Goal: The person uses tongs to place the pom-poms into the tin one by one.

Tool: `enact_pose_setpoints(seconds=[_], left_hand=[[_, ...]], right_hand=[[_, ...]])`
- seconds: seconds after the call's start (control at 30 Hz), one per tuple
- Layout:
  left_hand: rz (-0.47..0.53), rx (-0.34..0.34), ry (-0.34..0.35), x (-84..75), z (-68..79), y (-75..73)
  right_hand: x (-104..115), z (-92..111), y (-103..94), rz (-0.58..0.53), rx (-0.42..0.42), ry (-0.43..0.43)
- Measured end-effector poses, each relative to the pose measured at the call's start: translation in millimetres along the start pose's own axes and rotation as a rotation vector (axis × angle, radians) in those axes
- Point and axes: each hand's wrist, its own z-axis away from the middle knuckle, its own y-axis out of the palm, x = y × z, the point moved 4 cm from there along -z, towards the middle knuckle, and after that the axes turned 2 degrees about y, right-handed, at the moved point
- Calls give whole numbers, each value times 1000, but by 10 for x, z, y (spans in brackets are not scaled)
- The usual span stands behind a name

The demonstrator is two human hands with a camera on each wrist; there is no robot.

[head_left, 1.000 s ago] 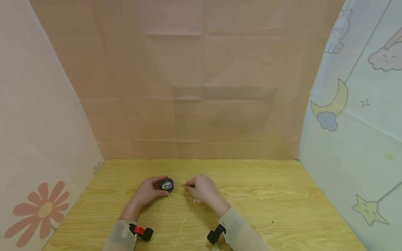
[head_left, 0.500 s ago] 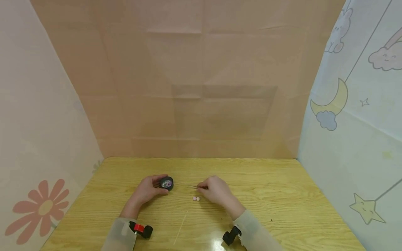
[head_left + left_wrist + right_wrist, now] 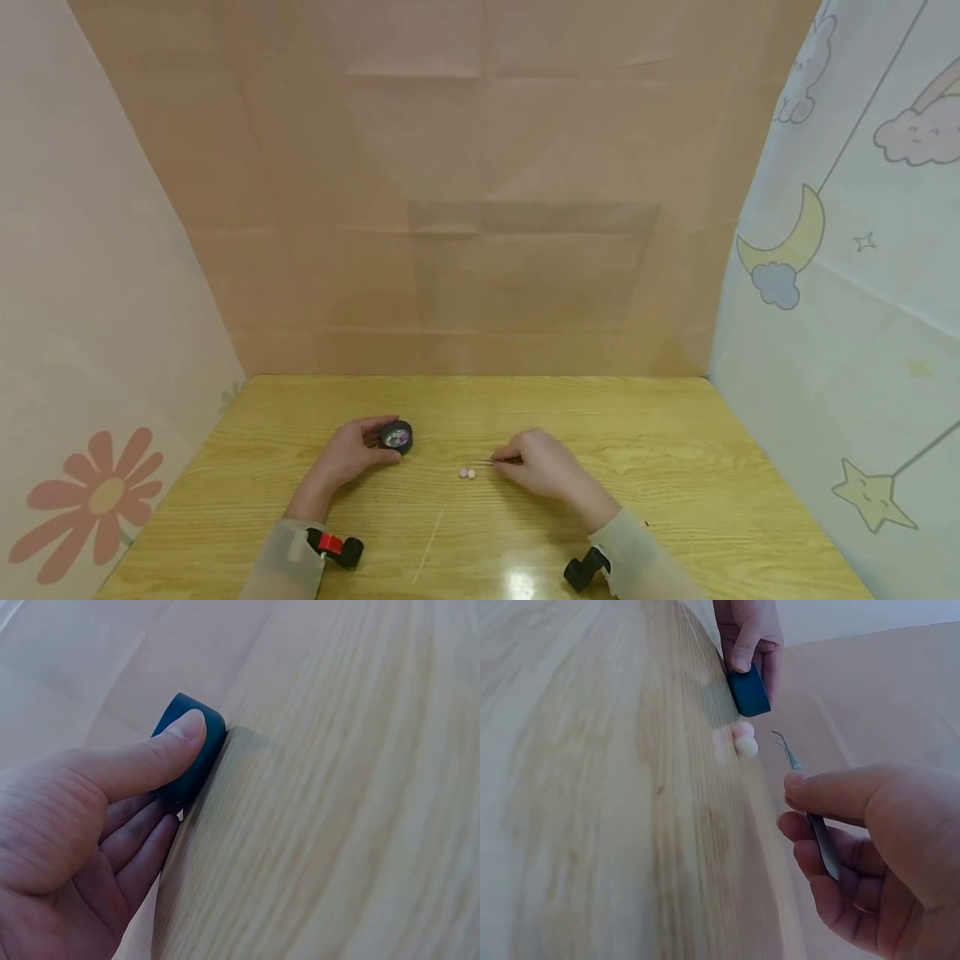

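My left hand [image 3: 347,454] holds a small dark round container [image 3: 395,437] by its sides, tilted so its open face shows purple and white bits inside. In the left wrist view the thumb presses on the dark blue-green container [image 3: 195,761], close to the table surface. My right hand [image 3: 546,468] pinches slim metal tweezers [image 3: 821,836] with bent tips. The tips are apart, with nothing between them. Two little balls, one pink [image 3: 462,473] and one cream [image 3: 472,474], sit side by side on the table, just below and left of the tweezer tips.
The wood-grain table [image 3: 637,433] runs back to a tan sheet wall [image 3: 525,275]. White printed sheets stand on the left [image 3: 112,292] and right [image 3: 847,333]. A tiny dark speck [image 3: 647,523] lies near the right sleeve.
My right hand has drawn the tweezers away from the container, to the right and slightly nearer me, uncovering the two balls. The left hand and container have hardly moved.
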Motion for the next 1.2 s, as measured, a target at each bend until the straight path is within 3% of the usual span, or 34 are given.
enact_pose_setpoints(seconds=[0.23, 0.47, 0.9, 1.2], left_hand=[[32, 2, 13, 10, 17, 7], [-21, 1, 10, 54, -7, 23], [-6, -7, 10, 106, -23, 56], [-3, 0, 24, 131, 11, 67]], right_hand=[[-36, 22, -18, -20, 29, -34], [-45, 31, -1, 3, 54, -41], [-44, 71, 31, 57, 57, -79], [-68, 67, 76, 64, 75, -30]])
